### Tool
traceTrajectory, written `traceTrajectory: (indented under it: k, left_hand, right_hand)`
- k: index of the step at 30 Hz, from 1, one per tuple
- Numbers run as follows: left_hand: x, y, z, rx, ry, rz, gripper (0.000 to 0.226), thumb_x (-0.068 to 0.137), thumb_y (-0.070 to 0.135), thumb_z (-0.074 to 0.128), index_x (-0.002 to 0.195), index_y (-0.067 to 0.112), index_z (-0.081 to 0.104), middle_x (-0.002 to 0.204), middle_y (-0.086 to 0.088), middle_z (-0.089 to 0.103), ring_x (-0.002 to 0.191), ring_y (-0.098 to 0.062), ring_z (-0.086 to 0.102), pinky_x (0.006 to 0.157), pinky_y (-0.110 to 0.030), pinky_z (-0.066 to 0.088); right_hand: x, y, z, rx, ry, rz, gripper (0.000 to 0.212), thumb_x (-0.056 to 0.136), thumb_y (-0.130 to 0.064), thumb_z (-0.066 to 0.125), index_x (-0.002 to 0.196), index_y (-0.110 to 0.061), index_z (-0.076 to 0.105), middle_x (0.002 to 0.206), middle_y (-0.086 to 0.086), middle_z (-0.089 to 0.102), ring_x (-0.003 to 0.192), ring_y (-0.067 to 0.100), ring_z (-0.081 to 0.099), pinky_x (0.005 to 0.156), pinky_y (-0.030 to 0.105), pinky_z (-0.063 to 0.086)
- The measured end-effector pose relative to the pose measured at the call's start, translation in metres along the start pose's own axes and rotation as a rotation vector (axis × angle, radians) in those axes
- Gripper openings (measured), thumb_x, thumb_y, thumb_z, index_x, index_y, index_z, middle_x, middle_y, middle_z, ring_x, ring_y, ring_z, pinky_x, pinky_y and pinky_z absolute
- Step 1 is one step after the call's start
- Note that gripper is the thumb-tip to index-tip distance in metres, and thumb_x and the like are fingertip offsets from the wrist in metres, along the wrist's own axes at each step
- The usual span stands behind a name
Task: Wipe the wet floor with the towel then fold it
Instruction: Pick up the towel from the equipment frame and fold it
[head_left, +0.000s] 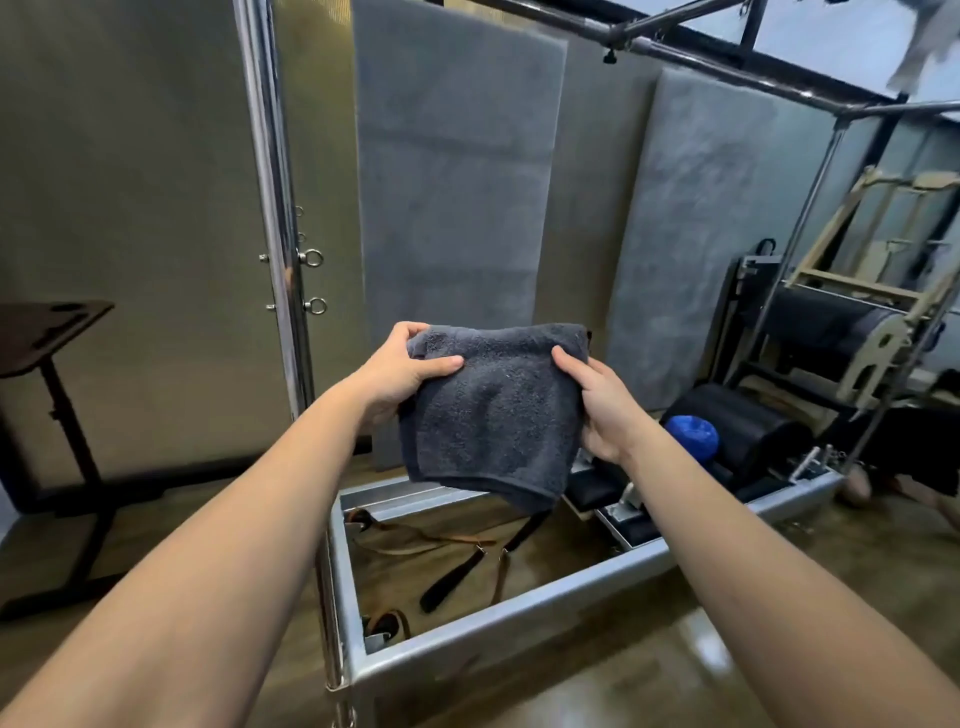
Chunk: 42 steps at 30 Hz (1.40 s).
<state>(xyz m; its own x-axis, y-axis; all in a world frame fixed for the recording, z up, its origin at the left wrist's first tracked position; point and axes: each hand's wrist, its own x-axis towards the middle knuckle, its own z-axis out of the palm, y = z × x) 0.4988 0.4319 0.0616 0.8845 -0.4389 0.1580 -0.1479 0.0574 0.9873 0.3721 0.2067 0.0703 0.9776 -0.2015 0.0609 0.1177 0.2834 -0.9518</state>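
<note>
Two hands on one dark grey towel (493, 410), held up in mid-air at arm's length, above the near end of a metal frame (519, 605). Terry cloth, thick looped pile, folded into a rough square; doubled layers showing along the hemmed bottom edge, top edge bunched and rounded. Left hand (400, 371) gripping the upper left corner, thumb across the front, fingers curled over the top. Right hand (605, 410) gripping the right edge, thumb on the front face, fingers behind the cloth. Hands apart, one towel's width between them, both forearms stretched forward. Open air all around the towel, nothing touching it but the hands.

Below: rectangular frame of brushed silver rails, square corners, open in the middle with brown floor showing through. Inside it, leather and webbing straps (457, 561) lying loose. Glossy brown floor (649, 670) in front of the frame, reflective. Chrome upright pole (272, 208) with eye rings left of the towel. Behind, grey padded mats (452, 182) leaning on the wall, soft flat rectangles. Right side crowded: blue textured ball (693, 434), black cylindrical roller (748, 426), wooden barrel apparatus (852, 312). Left: dark slanted stand (52, 332) on a black post, well apart from the frame.
</note>
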Motion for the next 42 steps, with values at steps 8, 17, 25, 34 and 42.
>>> traceTrajectory:
  k: [8, 17, 25, 34, 42]
  left_hand:
    - [-0.017, 0.019, 0.091, 0.525, 0.136, 0.360, 0.084, 0.074, 0.062, 0.070, 0.144, 0.036, 0.032, 0.151, 0.003, 0.035, 0.141, -0.013, 0.030, 0.111, -0.029, 0.027]
    - [-0.068, 0.032, 0.237, 0.718, -0.240, 0.297, 0.072, 0.063, 0.076, 0.070, 0.127, 0.044, 0.057, 0.128, 0.010, 0.057, 0.123, -0.012, 0.047, 0.113, -0.040, 0.032]
    - [-0.115, 0.009, 0.318, 0.517, -0.637, -0.125, 0.039, 0.061, 0.041, 0.087, 0.088, 0.023, 0.066, 0.083, 0.007, 0.070, 0.080, -0.012, 0.066, 0.069, -0.028, 0.047]
    - [-0.128, 0.011, 0.374, 0.832, -0.643, -0.143, 0.033, 0.068, 0.054, 0.084, 0.089, 0.031, 0.076, 0.092, 0.010, 0.077, 0.085, -0.009, 0.073, 0.076, -0.031, 0.055]
    - [-0.138, -0.035, 0.356, 0.574, -0.794, -0.483, 0.076, 0.045, 0.049, 0.096, 0.107, 0.011, 0.074, 0.108, -0.010, 0.075, 0.101, -0.029, 0.072, 0.091, -0.041, 0.055]
  right_hand:
    - [-0.042, -0.020, -0.045, 0.139, -0.028, -0.028, 0.040, 0.099, -0.032, 0.061, 0.129, -0.006, 0.061, 0.124, 0.019, 0.069, 0.114, 0.032, 0.067, 0.081, 0.039, 0.059]
    - [-0.140, -0.057, -0.152, 0.047, -0.044, 0.034, 0.046, 0.100, -0.037, 0.057, 0.135, -0.008, 0.058, 0.130, 0.018, 0.066, 0.120, 0.033, 0.064, 0.094, 0.044, 0.056]
    - [-0.229, -0.060, -0.269, -0.108, -0.008, 0.169, 0.047, 0.094, -0.045, 0.062, 0.124, -0.009, 0.068, 0.124, 0.013, 0.070, 0.115, 0.028, 0.067, 0.084, 0.036, 0.058]
    - [-0.266, -0.044, -0.313, -0.395, 0.007, 0.109, 0.025, 0.095, -0.033, 0.067, 0.109, -0.014, 0.072, 0.107, 0.007, 0.076, 0.104, 0.021, 0.072, 0.077, 0.027, 0.059]
    - [-0.261, -0.015, -0.311, -0.480, 0.099, 0.073, 0.025, 0.101, -0.035, 0.058, 0.101, -0.016, 0.074, 0.099, 0.003, 0.078, 0.097, 0.017, 0.073, 0.078, 0.026, 0.057]
